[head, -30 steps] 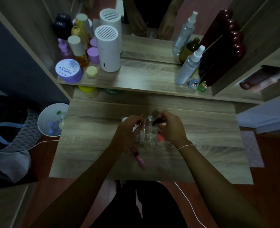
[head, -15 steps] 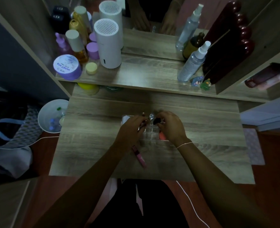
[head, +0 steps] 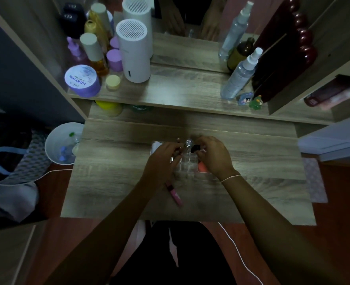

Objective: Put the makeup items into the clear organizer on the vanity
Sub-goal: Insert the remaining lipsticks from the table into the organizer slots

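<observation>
The clear organizer (head: 187, 164) sits mid-table on the wooden vanity (head: 112, 182), partly hidden by both hands. My left hand (head: 161, 159) rests on its left side, fingers pinched around a thin dark makeup stick (head: 178, 143) that stands in a slot. My right hand (head: 213, 155) holds a small black-capped item (head: 195, 148) over the organizer's back slots. A clear-topped item (head: 188, 142) stands between the hands. An orange-pink piece (head: 202, 167) lies in the organizer under my right hand. A pink lip gloss tube (head: 175, 195) lies on the table just in front of the organizer.
On the raised shelf stand a white cylinder (head: 134, 54), a purple jar (head: 81, 80), bottles (head: 95, 52) and spray bottles (head: 240, 74). A white bin (head: 62, 142) sits left of the table, a bag (head: 9, 157) beside it. A mirror stands behind.
Both hands have closed in over the organizer's back slots and stayed there. The view tilted slightly; the pink tube has not moved.
</observation>
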Action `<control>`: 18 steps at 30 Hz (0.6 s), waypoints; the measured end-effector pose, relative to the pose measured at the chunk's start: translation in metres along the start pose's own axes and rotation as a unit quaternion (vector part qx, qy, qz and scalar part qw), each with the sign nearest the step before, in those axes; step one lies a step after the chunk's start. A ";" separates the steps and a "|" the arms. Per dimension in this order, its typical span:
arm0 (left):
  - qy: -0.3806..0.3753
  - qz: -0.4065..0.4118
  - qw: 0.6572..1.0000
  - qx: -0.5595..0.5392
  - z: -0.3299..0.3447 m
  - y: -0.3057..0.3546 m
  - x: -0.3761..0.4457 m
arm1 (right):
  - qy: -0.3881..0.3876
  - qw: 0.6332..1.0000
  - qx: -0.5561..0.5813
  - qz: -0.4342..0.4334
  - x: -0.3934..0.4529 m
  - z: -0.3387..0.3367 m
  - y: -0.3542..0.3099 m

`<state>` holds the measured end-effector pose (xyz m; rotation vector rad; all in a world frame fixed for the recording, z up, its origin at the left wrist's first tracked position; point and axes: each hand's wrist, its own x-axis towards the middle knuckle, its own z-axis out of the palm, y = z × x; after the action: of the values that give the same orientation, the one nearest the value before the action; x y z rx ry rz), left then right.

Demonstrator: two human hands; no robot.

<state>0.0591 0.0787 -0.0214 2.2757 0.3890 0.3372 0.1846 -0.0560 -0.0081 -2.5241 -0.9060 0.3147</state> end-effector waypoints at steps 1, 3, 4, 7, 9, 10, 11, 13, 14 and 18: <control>0.001 -0.004 1.000 0.003 0.000 -0.001 0.000 | 0.002 1.000 0.001 0.001 -0.001 0.000 -0.001; -0.001 -0.009 1.000 0.009 0.000 -0.002 -0.001 | 0.006 1.000 -0.001 0.002 -0.002 0.000 -0.002; -0.001 -0.009 1.000 0.008 -0.001 -0.003 -0.002 | 0.006 1.000 -0.002 0.004 -0.002 0.000 -0.003; 0.005 -0.010 1.000 -0.002 -0.003 -0.005 -0.004 | 0.006 1.000 -0.007 0.009 -0.004 0.000 -0.004; 0.024 -0.017 0.999 -0.016 -0.006 -0.008 -0.006 | 0.016 1.000 0.000 0.011 -0.007 -0.001 -0.005; 0.039 -0.024 0.999 -0.017 -0.007 -0.010 -0.008 | 0.029 0.999 0.005 0.012 -0.009 -0.002 -0.007; 0.055 -0.033 0.998 -0.016 -0.009 -0.014 -0.010 | 0.046 0.999 0.010 0.014 -0.012 -0.002 -0.008; 0.093 -0.051 0.994 -0.011 -0.014 -0.022 -0.016 | 0.083 0.996 0.026 0.015 -0.021 -0.001 -0.014; 0.108 -0.058 0.992 -0.005 -0.016 -0.027 -0.020 | 0.097 0.995 0.034 0.010 -0.027 0.001 -0.017; 0.125 -0.098 0.987 0.034 -0.020 -0.051 -0.037 | 0.073 0.996 0.053 -0.016 -0.055 0.017 -0.028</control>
<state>0.0090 0.1108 -0.0507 2.2441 0.7568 0.5158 0.1214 -0.0662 -0.0065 -2.3970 -0.8496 0.1609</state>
